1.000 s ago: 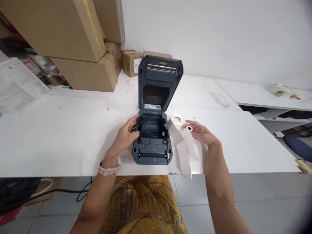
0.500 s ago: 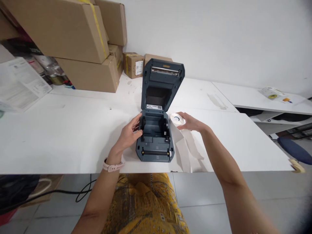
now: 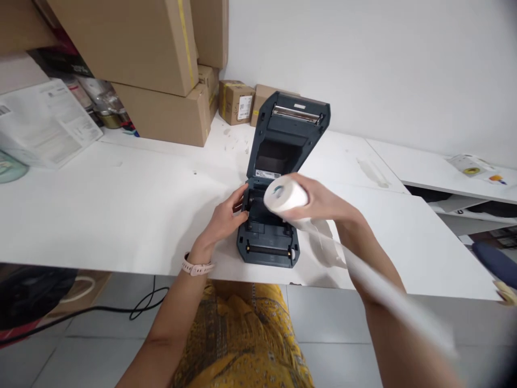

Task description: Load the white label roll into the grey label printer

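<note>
A dark grey label printer point(image 3: 262, 237) stands on the white table with its lid point(image 3: 301, 134) tilted up. My left hand point(image 3: 226, 218) rests against the printer's left side, thumb and fingers apart. In my right hand point(image 3: 319, 200) is a roll of white labels point(image 3: 283, 195), gripped from the right and tilted above the open bay. Its near end, with the core, faces up and left. A loose strip point(image 3: 388, 285) trails from the roll over my right forearm, smeared by motion. The roll and hand hide part of the bay.
Cardboard boxes point(image 3: 161, 113) are stacked at the back left, with smaller boxes point(image 3: 236, 102) beside them against the wall. A plastic-wrapped packet point(image 3: 48, 124) lies far left. Shelves point(image 3: 464, 205) stand at the right. A black cable point(image 3: 100, 309) runs below the table's front edge.
My right hand has lifted the label roll from the table beside the printer and carried it left over the bay. The strip has swung up across the right forearm. My left hand stays at the printer's side.
</note>
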Action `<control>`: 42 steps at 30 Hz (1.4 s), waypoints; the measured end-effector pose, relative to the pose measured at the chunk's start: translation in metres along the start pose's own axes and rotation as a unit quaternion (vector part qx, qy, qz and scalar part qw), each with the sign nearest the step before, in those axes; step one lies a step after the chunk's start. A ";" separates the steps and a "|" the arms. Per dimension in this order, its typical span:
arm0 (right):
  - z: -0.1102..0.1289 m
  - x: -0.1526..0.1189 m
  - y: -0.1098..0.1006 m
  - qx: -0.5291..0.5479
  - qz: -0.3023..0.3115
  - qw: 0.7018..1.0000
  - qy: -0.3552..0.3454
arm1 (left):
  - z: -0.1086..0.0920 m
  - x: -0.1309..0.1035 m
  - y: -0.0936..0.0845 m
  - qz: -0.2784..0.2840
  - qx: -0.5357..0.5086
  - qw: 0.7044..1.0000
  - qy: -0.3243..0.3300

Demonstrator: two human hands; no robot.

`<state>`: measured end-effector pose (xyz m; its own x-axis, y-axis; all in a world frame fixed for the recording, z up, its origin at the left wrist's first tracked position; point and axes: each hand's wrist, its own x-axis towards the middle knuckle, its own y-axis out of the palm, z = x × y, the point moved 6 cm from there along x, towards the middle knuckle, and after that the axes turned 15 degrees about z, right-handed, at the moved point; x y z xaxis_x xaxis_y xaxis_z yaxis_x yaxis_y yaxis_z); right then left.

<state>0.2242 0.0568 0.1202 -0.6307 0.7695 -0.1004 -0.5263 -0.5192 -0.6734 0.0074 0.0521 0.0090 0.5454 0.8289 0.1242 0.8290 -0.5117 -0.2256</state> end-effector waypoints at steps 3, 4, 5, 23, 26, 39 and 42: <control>0.020 0.026 0.022 -0.145 0.100 0.984 0.010 | -0.001 -0.001 0.000 0.002 0.007 1.000 0.007; 0.021 0.031 0.027 -0.185 0.127 0.974 0.021 | -0.002 -0.001 0.000 0.002 0.008 1.000 0.009; 0.020 0.034 0.031 -0.211 0.146 0.966 0.030 | -0.003 -0.002 0.000 0.001 0.008 1.000 0.010; 0.011 0.035 0.040 -0.267 0.205 0.939 0.069 | -0.007 -0.003 0.002 0.008 0.024 1.000 0.005; 0.004 0.041 0.044 -0.277 0.205 0.936 0.075 | -0.008 -0.004 0.002 0.009 0.033 0.999 -0.009; 0.005 0.004 0.083 -0.330 0.078 0.940 -0.035 | -0.004 -0.005 0.001 0.010 0.030 0.999 -0.004; 0.017 -0.035 0.120 -0.315 0.071 0.945 -0.058 | -0.006 -0.007 0.002 0.010 0.045 0.999 -0.007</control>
<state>0.1737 -0.0388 0.0559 -0.7464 0.6444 -0.1661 -0.0111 -0.2616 -0.9651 0.0064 0.0442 0.0135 0.5590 0.8225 0.1050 0.8034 -0.5060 -0.3140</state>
